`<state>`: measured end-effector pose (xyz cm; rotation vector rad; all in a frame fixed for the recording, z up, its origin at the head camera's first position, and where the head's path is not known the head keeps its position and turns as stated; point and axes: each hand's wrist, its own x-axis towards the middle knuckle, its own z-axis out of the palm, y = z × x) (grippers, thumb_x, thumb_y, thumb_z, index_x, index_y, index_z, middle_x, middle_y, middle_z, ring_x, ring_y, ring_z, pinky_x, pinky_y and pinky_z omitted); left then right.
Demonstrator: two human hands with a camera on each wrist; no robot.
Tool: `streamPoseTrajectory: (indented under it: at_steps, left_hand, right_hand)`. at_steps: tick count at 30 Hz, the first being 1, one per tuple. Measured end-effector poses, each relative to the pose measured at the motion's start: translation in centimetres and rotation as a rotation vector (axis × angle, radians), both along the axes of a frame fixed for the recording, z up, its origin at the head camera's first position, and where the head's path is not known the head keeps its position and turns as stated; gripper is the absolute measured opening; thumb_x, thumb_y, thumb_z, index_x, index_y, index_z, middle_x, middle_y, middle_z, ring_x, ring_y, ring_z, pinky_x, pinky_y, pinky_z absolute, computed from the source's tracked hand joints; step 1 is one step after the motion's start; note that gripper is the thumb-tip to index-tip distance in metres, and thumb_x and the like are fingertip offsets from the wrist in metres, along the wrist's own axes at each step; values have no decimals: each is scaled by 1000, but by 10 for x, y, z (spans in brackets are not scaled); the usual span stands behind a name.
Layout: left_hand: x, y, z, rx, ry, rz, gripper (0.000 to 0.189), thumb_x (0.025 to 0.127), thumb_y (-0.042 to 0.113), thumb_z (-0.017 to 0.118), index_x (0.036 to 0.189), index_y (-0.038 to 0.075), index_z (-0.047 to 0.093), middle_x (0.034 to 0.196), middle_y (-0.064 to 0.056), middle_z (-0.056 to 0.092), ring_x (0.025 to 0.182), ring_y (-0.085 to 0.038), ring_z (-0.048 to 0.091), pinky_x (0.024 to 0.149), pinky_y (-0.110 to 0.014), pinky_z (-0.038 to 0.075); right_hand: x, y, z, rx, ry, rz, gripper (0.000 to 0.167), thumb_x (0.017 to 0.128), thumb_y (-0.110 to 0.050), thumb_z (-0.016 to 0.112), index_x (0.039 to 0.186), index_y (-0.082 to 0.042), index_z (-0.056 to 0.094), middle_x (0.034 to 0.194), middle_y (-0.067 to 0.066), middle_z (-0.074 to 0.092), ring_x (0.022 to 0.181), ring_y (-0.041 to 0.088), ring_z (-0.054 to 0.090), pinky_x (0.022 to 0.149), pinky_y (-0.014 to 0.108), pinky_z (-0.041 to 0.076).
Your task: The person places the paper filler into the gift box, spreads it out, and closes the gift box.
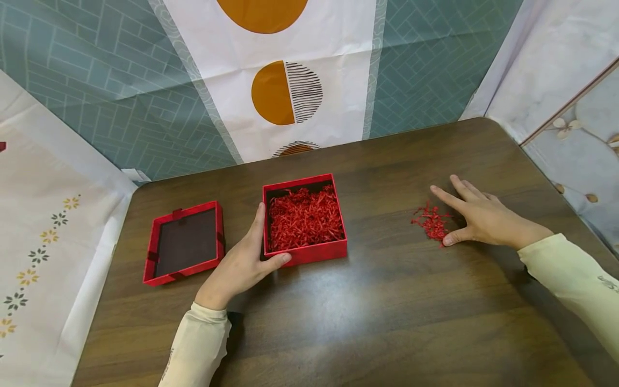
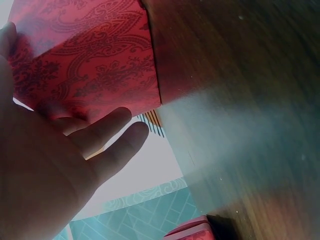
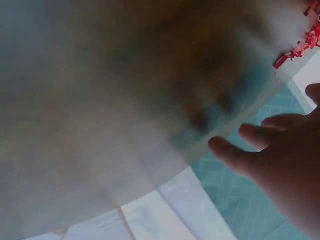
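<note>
A red square box [image 1: 319,252] with a dark inner wall stands mid-table, filled with red crinkled paper shreds [image 1: 304,217]. At its near left corner is my left hand [image 1: 239,266], fingers stretched along the left side and thumb against the front wall. The left wrist view shows the box's patterned wall [image 2: 95,60] close by the extended fingers. To the right, a small loose heap of red paper shreds [image 1: 432,223] lies on the wood. My right hand [image 1: 486,217] hovers around the heap's right side, fingers spread, thumb tip at its lower edge, nothing gripped.
Left of the box lies its red-rimmed lid [image 1: 220,236], dark inside facing up. The brown wooden table [image 1: 367,322] backs onto a patterned cloth [image 1: 411,91], with pale cloths at both sides.
</note>
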<state>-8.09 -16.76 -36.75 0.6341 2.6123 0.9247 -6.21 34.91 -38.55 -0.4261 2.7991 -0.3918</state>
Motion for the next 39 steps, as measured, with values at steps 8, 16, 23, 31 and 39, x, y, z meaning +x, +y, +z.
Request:
streamPoseTrajectory:
  at_steps: [8, 16, 23, 31, 39]
  left_hand:
    - [0, 0, -1, -2, 3, 3, 114, 88, 71, 60, 159, 30, -18, 168, 2, -4, 150, -26, 20, 113, -50, 32]
    - [0, 0, -1, -8, 10, 1, 114, 88, 72, 60, 160, 29, -17, 168, 2, -3, 150, -26, 20, 114, -49, 32]
    - [1, 0, 0, -12, 11, 6, 114, 88, 72, 60, 160, 29, -17, 168, 2, -2, 149, -26, 22, 113, -49, 33]
    - [0, -1, 0, -11, 3, 6, 113, 89, 71, 60, 159, 29, -18, 168, 2, -4, 150, -27, 21, 113, -49, 32]
    - [0, 1, 0, -10, 8, 1, 113, 88, 71, 60, 159, 30, -18, 168, 2, -4, 150, -26, 19, 114, -49, 31]
  right_hand:
    - [-7, -6, -3, -52, 139, 161, 95, 77, -50, 82, 158, -22, 39, 161, 26, 25, 141, 51, 30, 98, 75, 31]
    - [-7, -12, -7, -83, 259, 257, 73, 82, -33, 83, 147, -14, 56, 151, 23, 44, 130, 47, 44, 92, 70, 40]
    - [-5, -19, -9, -89, 357, 280, 78, 80, -27, 86, 148, -7, 53, 136, 21, 54, 115, 42, 54, 88, 63, 45]
    - [-8, -28, -1, -76, 265, 237, 80, 82, -25, 85, 149, -1, 48, 131, 19, 56, 111, 38, 54, 88, 58, 46]
    - [-9, -30, 2, -31, 218, 239, 78, 83, -26, 85, 145, 6, 50, 122, 17, 57, 104, 34, 53, 85, 53, 47]
